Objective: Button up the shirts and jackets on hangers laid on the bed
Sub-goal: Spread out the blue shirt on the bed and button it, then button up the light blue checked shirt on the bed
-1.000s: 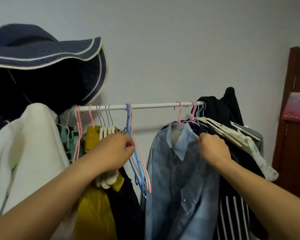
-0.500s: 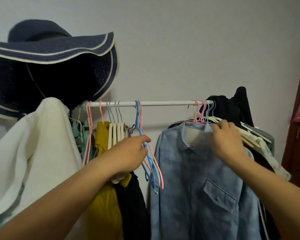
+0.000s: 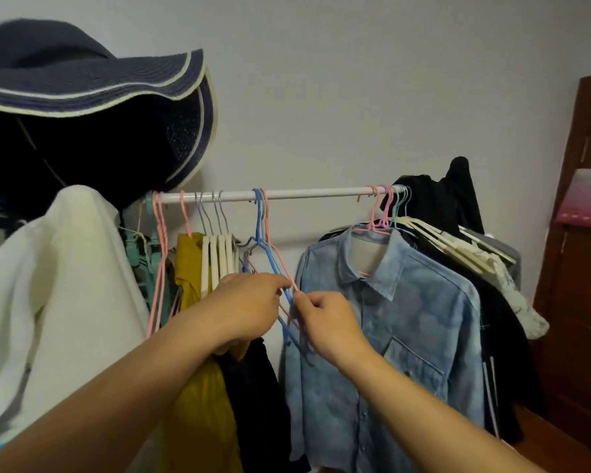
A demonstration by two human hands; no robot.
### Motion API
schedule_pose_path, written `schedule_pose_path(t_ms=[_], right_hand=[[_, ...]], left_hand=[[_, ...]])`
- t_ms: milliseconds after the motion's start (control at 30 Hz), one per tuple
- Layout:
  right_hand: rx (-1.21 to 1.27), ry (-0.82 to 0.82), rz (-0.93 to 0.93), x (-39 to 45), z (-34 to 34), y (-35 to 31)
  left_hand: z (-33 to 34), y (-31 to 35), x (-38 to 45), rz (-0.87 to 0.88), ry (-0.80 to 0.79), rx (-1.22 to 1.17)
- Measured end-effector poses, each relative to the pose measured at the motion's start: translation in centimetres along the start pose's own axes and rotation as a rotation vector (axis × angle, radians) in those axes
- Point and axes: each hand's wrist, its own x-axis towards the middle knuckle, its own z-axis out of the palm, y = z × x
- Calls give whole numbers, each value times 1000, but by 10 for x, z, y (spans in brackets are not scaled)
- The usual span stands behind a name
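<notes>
A white clothes rail [image 3: 314, 193] runs across the middle of the view. A light blue denim shirt [image 3: 400, 322] hangs from it on a pink hanger, its front facing me. Left of the shirt, an empty blue hanger [image 3: 265, 254] and an empty pink hanger [image 3: 274, 257] hang side by side. My left hand [image 3: 249, 307] holds the lower part of these hangers, fingers curled. My right hand [image 3: 325, 320] pinches the pink hanger's wire just right of the left hand. No bed is in view.
A navy wide-brimmed hat [image 3: 93, 107] hangs top left above a white garment [image 3: 55, 295]. A yellow garment [image 3: 198, 387], white hangers [image 3: 219, 257] and a black garment [image 3: 253, 397] hang left; dark clothes [image 3: 440, 206] crowd the rail's right end. A brown door [image 3: 584, 268] stands far right.
My right hand left the denim shirt's collar and moved left to the empty hangers. My left hand stayed on the hangers. The view shifted slightly.
</notes>
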Motion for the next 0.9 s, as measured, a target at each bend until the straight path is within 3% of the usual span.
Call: schedule_pose_path(t_ms=[100,167,433,600,700,900], right_hand=[[106,-89,57,-2,-7,-8],[42,-113,25,-3,-11,-13],[-179,95,-76,15,-26,-28],[-53,111,-6,17,-67,-8],[162,130,50,-4,-91,19],[401,238,90,-35,-146,30]], left_hand=[[-3,-4,-4,20,37,56],[-3,-5,-5,34,24,79],[-1,-8,1,55,-38,110],[-16,0,4,73,-51,160],[-35,24,17,131,-1,159],[-70,142,76,406,30,243]])
